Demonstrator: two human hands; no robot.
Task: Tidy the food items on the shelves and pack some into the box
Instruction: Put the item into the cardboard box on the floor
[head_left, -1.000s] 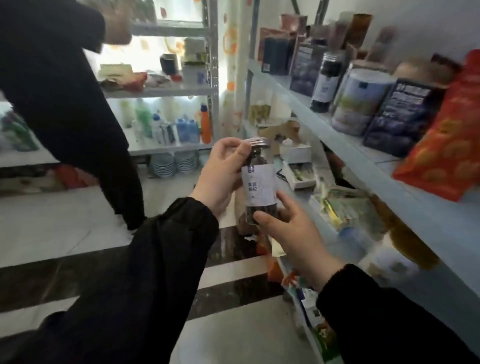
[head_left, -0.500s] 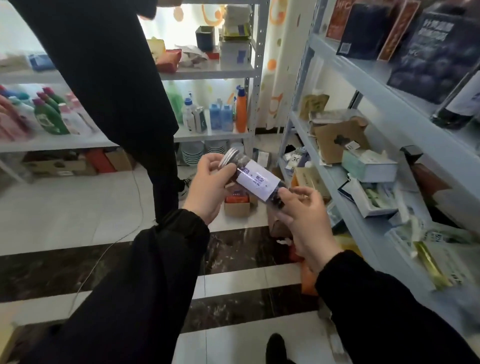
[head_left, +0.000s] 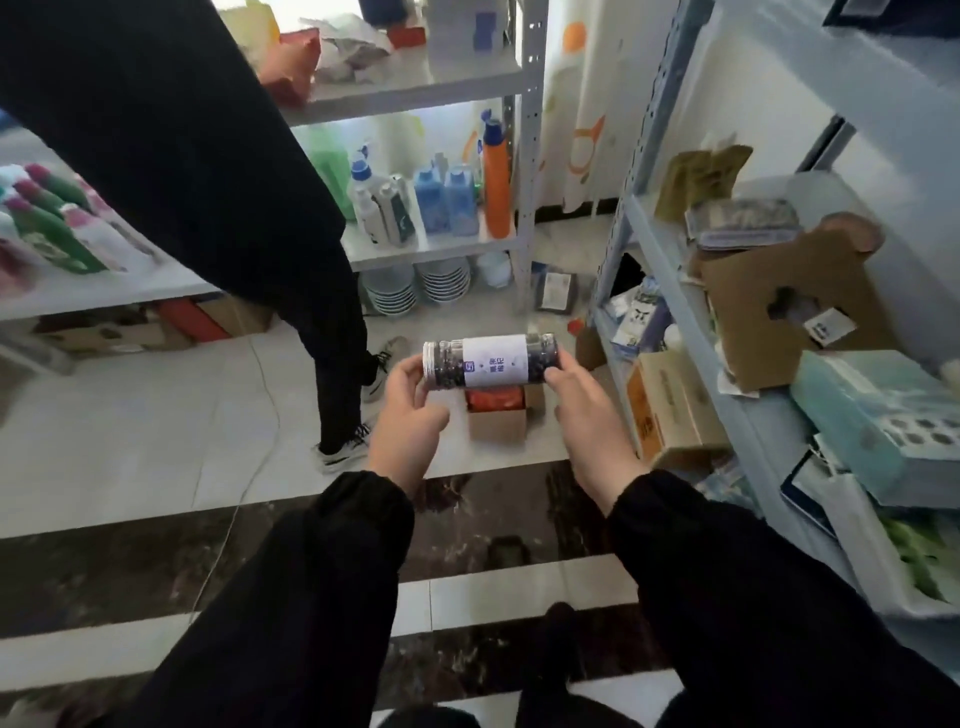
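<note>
The left grip (head_left: 408, 415) and right grip (head_left: 587, 421) are clasping the jar's (head_left: 493, 361) 2 ends. It is lying level.

Floor (head_left: 156, 441): small open cardboard box (head_left: 498, 422), plate stacks (head_left: 441, 283) under back shelf (head_left: 431, 250). Back shelf: cleaner bottles (head_left: 496, 176). Right shelf (head_left: 748, 415): brown carton (head_left: 753, 322), teal box (head_left: 872, 415).

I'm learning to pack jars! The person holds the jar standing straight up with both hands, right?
Not quite. The head view shows the jar lying on its side, its lid toward the left hand and its base at the right hand. Both hands do hold it.
</note>
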